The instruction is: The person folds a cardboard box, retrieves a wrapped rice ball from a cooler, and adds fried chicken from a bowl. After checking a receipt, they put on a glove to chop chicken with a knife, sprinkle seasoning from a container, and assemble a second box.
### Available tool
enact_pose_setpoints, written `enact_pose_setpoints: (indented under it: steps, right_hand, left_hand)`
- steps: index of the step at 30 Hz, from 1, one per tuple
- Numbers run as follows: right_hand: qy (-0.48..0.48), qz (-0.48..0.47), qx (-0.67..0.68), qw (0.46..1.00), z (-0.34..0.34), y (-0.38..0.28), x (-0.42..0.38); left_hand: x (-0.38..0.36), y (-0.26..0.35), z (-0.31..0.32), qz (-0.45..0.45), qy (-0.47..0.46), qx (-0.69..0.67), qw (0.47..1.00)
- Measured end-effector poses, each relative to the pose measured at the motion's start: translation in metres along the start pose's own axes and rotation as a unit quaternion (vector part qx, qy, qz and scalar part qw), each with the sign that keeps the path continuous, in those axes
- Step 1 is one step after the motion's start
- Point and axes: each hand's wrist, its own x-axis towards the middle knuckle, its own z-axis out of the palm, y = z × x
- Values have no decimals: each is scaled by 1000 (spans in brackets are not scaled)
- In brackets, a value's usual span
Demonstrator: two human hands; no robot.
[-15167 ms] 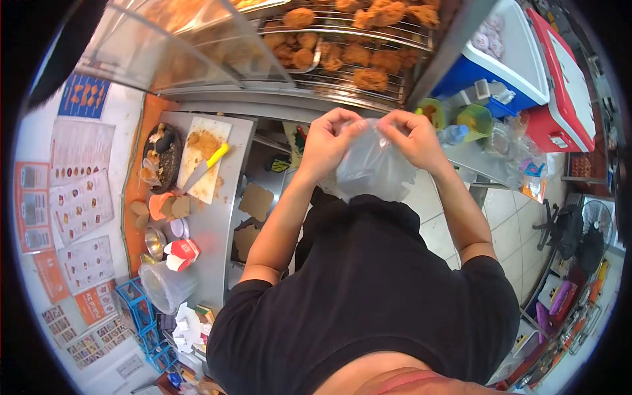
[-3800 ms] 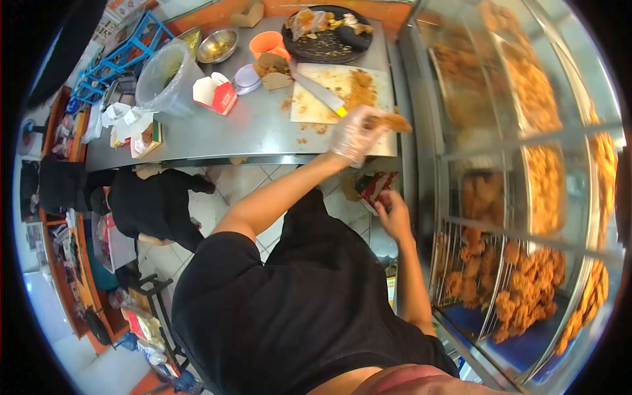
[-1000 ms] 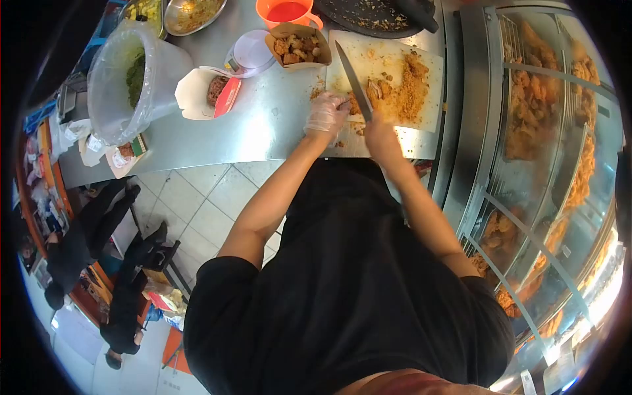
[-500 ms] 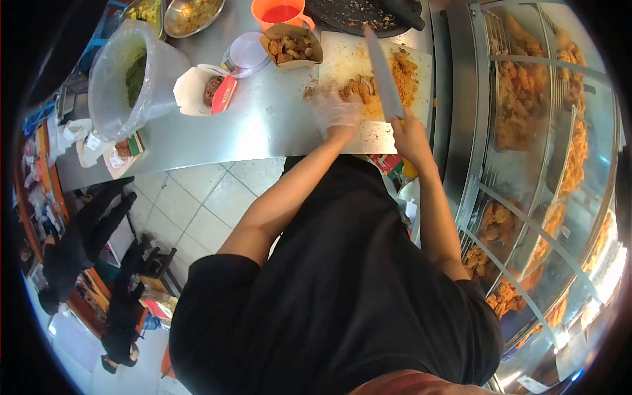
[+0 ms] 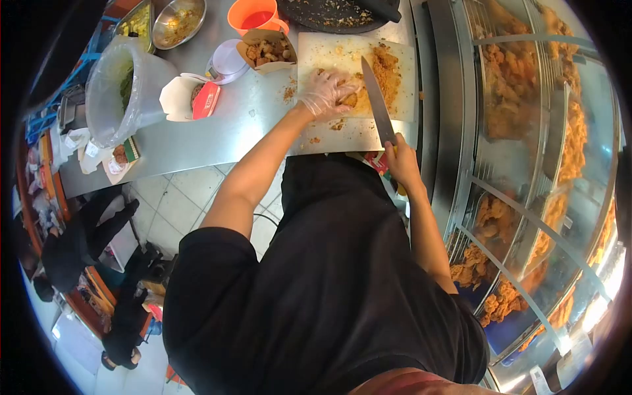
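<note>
My left hand [image 5: 322,94], in a clear plastic glove, rests over pieces of chopped fried chicken [image 5: 350,100] on the white cutting board [image 5: 315,47]. Its fingers curl around the pieces and partly hide them. My right hand [image 5: 403,162] is closed on the handle of a large knife [image 5: 376,97]. The blade points away from me, over the board's right half, apart from my left hand. Brown crumbs [image 5: 386,62] cover the board's right side.
Left of the board stand a carton of fried pieces [image 5: 266,62], a scale [image 5: 230,60], a red-and-white box [image 5: 178,99] and a plastic-lined tub [image 5: 105,99]. An orange jug [image 5: 240,16] and a black stone mortar [image 5: 309,18] are behind. A glass cabinet [image 5: 464,131] borders the right.
My left hand has come down onto the chicken pieces and covers most of them. The knife has drawn back toward me with my right hand. The camera view has shifted slightly.
</note>
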Motion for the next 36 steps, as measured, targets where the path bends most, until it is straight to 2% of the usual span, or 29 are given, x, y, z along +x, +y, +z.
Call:
enact_pose_setpoints:
  steps: [2,5,8,12,17,20,21,23,26,31,36]
  right_hand:
    - [-3,-6,-16,1000,13,1,6]
    - [14,-29,-94,995,32,20,25]
    - [20,-52,-92,994,41,34,40]
    - [-5,-71,-131,989,43,24,40]
    - [-3,-80,-114,990,36,22,45]
    - [6,-99,-97,990,31,19,46]
    - [10,-107,-92,990,28,17,47]
    - [-9,-117,-119,986,24,10,50]
    - [-26,-140,-167,976,24,-5,52]
    - [-36,-148,-216,964,33,-10,63]
    - [-54,-164,-183,968,50,-2,73]
  left_hand:
    - [-3,7,-21,3,60,5,998]
    - [-18,-4,-19,-15,152,-45,987]
    - [-32,-25,-4,-53,150,-91,983]
    - [-29,-36,5,-15,158,-89,983]
    - [-26,-40,7,-6,168,-139,976]
    - [-34,-31,1,-49,265,-158,950]
    - [-37,-29,5,-97,278,-158,943]
    - [-43,-28,18,-190,300,-157,922]
    - [-49,-23,26,-244,280,-108,922]
    - [-34,-12,25,-269,324,-143,896]
    - [-32,-17,36,-275,344,-163,883]
